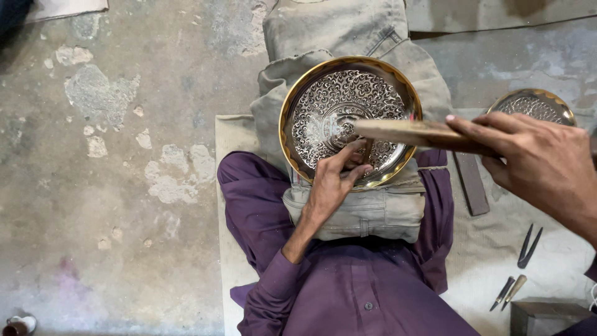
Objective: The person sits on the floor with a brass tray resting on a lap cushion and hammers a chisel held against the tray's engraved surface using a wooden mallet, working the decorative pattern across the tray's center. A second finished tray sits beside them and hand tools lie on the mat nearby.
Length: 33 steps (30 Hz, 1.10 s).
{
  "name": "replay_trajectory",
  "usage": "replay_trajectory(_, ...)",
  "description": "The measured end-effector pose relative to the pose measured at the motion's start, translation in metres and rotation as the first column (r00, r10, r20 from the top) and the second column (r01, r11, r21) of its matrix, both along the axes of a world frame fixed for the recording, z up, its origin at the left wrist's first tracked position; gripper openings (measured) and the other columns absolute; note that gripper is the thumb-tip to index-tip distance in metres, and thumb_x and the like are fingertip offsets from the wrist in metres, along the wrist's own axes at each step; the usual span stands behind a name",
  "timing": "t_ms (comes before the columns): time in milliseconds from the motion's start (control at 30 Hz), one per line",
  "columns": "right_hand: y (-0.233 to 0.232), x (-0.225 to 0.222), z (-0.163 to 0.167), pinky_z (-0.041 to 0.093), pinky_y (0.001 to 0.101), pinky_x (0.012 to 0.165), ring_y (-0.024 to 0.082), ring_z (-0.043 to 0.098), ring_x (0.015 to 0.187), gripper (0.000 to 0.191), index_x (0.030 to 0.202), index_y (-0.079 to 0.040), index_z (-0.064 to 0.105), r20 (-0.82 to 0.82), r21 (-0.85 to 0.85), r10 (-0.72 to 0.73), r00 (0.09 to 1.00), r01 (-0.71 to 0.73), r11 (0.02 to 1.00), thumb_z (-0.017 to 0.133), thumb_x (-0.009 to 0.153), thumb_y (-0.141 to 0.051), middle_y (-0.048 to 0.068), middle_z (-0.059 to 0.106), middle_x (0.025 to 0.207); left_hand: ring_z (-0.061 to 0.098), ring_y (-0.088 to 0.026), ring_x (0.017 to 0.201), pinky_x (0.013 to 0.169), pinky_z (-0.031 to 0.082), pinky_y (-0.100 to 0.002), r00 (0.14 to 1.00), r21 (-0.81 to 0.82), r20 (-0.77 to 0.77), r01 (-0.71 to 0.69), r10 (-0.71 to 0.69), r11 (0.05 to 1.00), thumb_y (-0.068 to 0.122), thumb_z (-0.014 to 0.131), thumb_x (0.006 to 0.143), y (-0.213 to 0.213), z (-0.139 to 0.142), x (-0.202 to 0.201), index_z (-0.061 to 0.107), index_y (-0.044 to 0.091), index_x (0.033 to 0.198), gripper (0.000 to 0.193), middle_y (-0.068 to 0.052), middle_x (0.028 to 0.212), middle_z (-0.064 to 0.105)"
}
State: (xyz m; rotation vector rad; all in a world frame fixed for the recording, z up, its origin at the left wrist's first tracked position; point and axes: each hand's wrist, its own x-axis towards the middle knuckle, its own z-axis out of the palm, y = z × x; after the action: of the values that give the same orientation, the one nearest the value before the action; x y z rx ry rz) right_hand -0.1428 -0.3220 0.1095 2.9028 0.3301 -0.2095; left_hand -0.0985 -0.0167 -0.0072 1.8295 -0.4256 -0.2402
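A round engraved brass plate (323,81) with a gold rim rests on a folded cloth pad (367,214) over my lap. My left hand (333,180) pinches a thin metal chisel (367,151) upright against the plate's patterned surface near its lower middle. My right hand (538,162) grips the handle of a wooden mallet (404,132) held level above the plate, its head over the chisel.
A second engraved plate (533,104) lies at the right on a pale mat (547,261). Beside it are a dark flat bar (471,183), small shears (528,247), two small chisels (509,292) and a block (544,314). Bare worn concrete floor (112,186) spreads to the left.
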Motion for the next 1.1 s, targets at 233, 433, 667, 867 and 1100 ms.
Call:
replay_trajectory(233,-0.007,0.001,-0.003,0.061,0.0252,0.058,0.012,0.071,0.077,0.069,0.155,-0.036,0.047,-0.050,0.059,-0.049,0.998,0.052,0.997,0.071,0.091,-0.037,-0.004,0.071,0.114,0.079,-0.022,0.095,0.081,0.065,-0.036,1.000,-0.021,0.015,0.010,-0.010,1.000,0.015,0.079,0.089,0.002,0.000,0.000,0.062,0.009,0.137,0.050,-0.016,0.104,0.078)
replay_trajectory(433,-0.001,-0.007,-0.006,0.060,0.0271,0.065,0.015,0.071,0.084,0.072,0.153,-0.036,0.046,0.008,0.114,-0.058,0.998,0.056,0.992,0.073,0.085,-0.033,-0.002,0.070,0.117,0.079,-0.023,0.094,0.082,0.067,-0.035,1.000,0.017,0.002,0.001,-0.001,1.000,0.018,0.081,0.086,0.001,-0.003,0.001,0.061,0.010,0.136,0.054,-0.015,0.104,0.078)
replay_trajectory(667,-0.011,-0.007,-0.015,0.057,0.0197,0.049,0.010,0.071,0.078,0.070,0.154,-0.040,0.045,-0.133,0.003,-0.032,0.991,0.032,0.999,0.073,0.090,-0.033,-0.006,0.070,0.121,0.079,-0.022,0.096,0.084,0.067,-0.035,0.999,-0.021,0.013,0.033,-0.033,0.999,0.015,0.078,0.089,0.004,-0.003,0.000,0.061,0.011,0.137,0.051,-0.014,0.106,0.078)
replay_trajectory(867,-0.009,-0.011,-0.022,0.061,0.0259,0.061,0.015,0.071,0.071,0.078,0.161,-0.030,0.048,0.029,0.190,-0.102,0.994,0.095,0.977,0.074,0.087,-0.031,0.001,0.071,0.119,0.079,-0.021,0.093,0.081,0.066,-0.035,1.000,0.028,-0.001,0.015,-0.015,1.000,0.016,0.081,0.086,0.005,-0.003,0.002,0.062,0.011,0.135,0.053,-0.014,0.101,0.079)
replay_trajectory(1100,-0.006,-0.012,-0.021,0.064,0.0311,0.067,0.018,0.073,0.081,0.075,0.160,-0.032,0.044,-0.028,0.147,-0.095,0.995,0.098,0.984,0.071,0.090,-0.031,0.003,0.071,0.123,0.079,-0.022,0.097,0.082,0.065,-0.035,0.998,0.001,0.037,0.050,-0.050,0.999,0.016,0.078,0.089,0.007,0.002,0.003,0.062,0.012,0.137,0.051,-0.015,0.104,0.078)
